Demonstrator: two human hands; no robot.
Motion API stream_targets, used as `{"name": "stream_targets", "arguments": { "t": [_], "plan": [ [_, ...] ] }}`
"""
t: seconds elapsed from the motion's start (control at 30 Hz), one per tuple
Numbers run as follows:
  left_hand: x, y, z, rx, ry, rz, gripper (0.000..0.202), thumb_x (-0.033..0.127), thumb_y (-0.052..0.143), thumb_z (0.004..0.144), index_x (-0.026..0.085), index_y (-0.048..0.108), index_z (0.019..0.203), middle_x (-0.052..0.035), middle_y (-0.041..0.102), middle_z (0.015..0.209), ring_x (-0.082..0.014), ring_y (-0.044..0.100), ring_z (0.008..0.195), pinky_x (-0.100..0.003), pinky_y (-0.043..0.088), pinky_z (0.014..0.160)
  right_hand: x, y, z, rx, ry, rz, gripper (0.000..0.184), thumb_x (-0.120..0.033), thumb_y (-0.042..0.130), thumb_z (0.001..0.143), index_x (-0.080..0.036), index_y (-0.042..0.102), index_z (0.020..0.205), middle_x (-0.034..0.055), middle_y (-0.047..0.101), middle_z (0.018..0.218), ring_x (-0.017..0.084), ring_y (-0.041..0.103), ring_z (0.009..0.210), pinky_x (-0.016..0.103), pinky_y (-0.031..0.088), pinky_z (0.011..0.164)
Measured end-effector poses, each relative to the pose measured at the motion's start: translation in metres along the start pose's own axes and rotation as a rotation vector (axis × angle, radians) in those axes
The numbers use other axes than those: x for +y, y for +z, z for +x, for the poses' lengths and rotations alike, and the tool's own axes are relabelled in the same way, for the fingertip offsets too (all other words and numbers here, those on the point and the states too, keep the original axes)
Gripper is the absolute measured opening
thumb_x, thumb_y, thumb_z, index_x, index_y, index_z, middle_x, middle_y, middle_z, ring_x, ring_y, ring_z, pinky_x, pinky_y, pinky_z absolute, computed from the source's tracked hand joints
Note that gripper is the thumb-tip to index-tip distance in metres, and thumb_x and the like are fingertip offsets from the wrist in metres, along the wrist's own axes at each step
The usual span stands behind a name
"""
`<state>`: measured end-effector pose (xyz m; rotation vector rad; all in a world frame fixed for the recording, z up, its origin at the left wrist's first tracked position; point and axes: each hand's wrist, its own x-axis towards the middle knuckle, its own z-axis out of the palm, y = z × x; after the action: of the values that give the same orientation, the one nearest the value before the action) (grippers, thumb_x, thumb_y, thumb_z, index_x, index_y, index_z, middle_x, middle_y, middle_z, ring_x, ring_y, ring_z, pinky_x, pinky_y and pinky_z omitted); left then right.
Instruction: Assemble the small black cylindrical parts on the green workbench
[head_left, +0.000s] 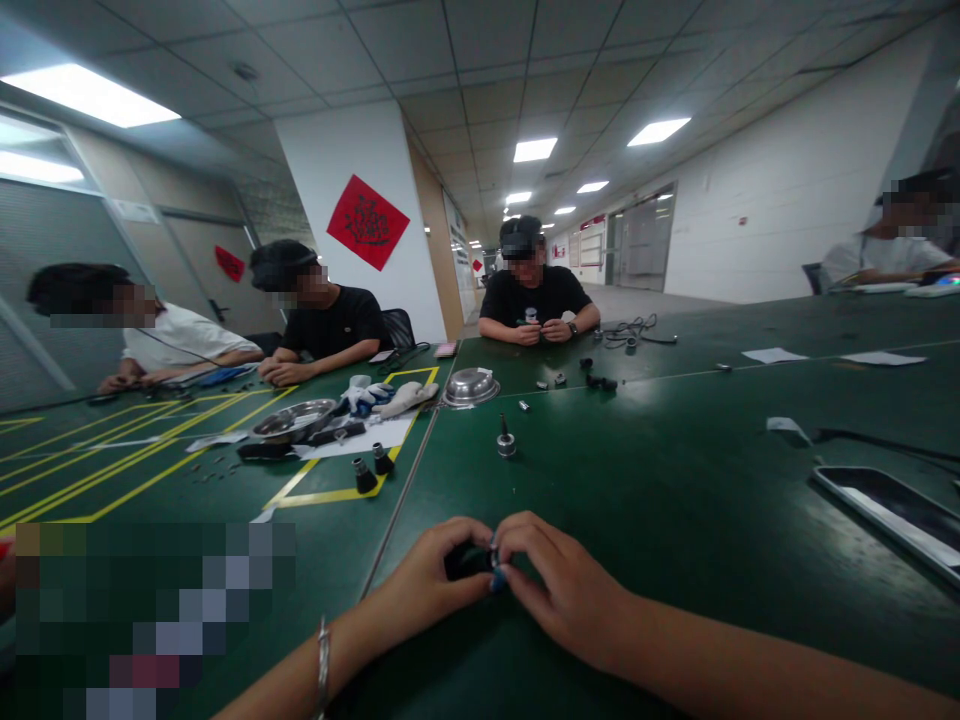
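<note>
Both my hands meet low in the middle of the head view, resting on the green table (645, 470). My left hand (427, 580) and my right hand (559, 585) are closed together around a small black part (466, 562); most of it is hidden by my fingers. A bracelet circles my left wrist. A little beyond my hands stand two small black cylindrical parts (373, 468) and a small silver part with a stem (506, 440).
A phone (889, 510) lies face up at the right. Two metal bowls (471, 386), white gloves (390, 398) and loose small parts sit mid-table. Several other people sit around the far and left sides; one opposite holds a small part. Yellow tape lines mark the left tabletop.
</note>
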<state>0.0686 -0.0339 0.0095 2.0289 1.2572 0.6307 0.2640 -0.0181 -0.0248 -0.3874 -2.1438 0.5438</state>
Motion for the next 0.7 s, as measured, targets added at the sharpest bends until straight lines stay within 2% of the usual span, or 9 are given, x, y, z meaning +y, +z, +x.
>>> {"name": "stream_targets", "arguments": {
  "t": [0.1, 0.2, 0.3, 0.37, 0.53, 0.7],
  "plan": [
    [-0.006, 0.0, -0.001, -0.046, 0.046, 0.001, 0.021, 0.027, 0.066, 0.075, 0.02, 0.066, 0.094, -0.0041, 0.066, 0.103, -0.0211, 0.058, 0.1, -0.034, 0.041, 0.092, 0.0, 0.001, 0.001, -0.044, -0.01, 0.005, 0.015, -0.012, 0.045, 0.091, -0.02, 0.048, 0.103, 0.0058, 0.057, 0.098, 0.017, 0.056, 0.092, 0.031, 0.046, 0.083],
    [-0.014, 0.0, -0.001, -0.04, 0.054, 0.013, 0.021, 0.024, 0.068, 0.074, 0.02, 0.068, 0.095, -0.0057, 0.064, 0.11, -0.0236, 0.054, 0.109, -0.036, 0.04, 0.096, 0.0, 0.001, 0.002, -0.065, -0.014, 0.009, 0.017, -0.01, 0.048, 0.09, -0.019, 0.052, 0.105, 0.0065, 0.06, 0.101, 0.017, 0.056, 0.097, 0.031, 0.045, 0.088],
    [-0.018, 0.001, 0.001, -0.045, 0.079, 0.09, 0.02, 0.026, 0.07, 0.074, 0.024, 0.07, 0.094, -0.0037, 0.064, 0.115, -0.0265, 0.039, 0.127, -0.041, 0.031, 0.105, 0.0, 0.001, 0.002, -0.081, 0.012, 0.026, 0.022, -0.009, 0.05, 0.09, -0.019, 0.053, 0.109, 0.0073, 0.061, 0.109, 0.016, 0.056, 0.104, 0.03, 0.043, 0.092],
    [-0.019, 0.001, 0.002, -0.06, 0.105, 0.137, 0.019, 0.028, 0.071, 0.075, 0.026, 0.07, 0.093, -0.0017, 0.065, 0.115, -0.0263, 0.033, 0.131, -0.044, 0.025, 0.108, -0.001, 0.0, 0.003, -0.081, 0.028, 0.012, 0.022, -0.009, 0.052, 0.089, -0.018, 0.055, 0.11, 0.0074, 0.062, 0.109, 0.017, 0.056, 0.104, 0.031, 0.043, 0.092],
    [-0.017, 0.0, 0.004, -0.07, 0.119, 0.155, 0.021, 0.029, 0.071, 0.074, 0.027, 0.071, 0.095, -0.0014, 0.066, 0.112, -0.0249, 0.04, 0.126, -0.044, 0.023, 0.11, -0.001, -0.003, 0.007, -0.053, 0.066, -0.052, 0.018, -0.008, 0.053, 0.089, -0.018, 0.058, 0.103, 0.0051, 0.065, 0.101, 0.018, 0.057, 0.095, 0.032, 0.045, 0.086],
    [-0.022, 0.002, 0.004, -0.035, 0.125, 0.164, 0.02, 0.028, 0.072, 0.072, 0.025, 0.071, 0.092, -0.0034, 0.066, 0.109, -0.0259, 0.047, 0.12, -0.043, 0.032, 0.105, -0.002, 0.001, 0.007, -0.061, 0.06, -0.033, 0.021, -0.01, 0.055, 0.088, -0.021, 0.059, 0.106, 0.0035, 0.066, 0.103, 0.016, 0.058, 0.094, 0.029, 0.045, 0.085]
  ]
}}
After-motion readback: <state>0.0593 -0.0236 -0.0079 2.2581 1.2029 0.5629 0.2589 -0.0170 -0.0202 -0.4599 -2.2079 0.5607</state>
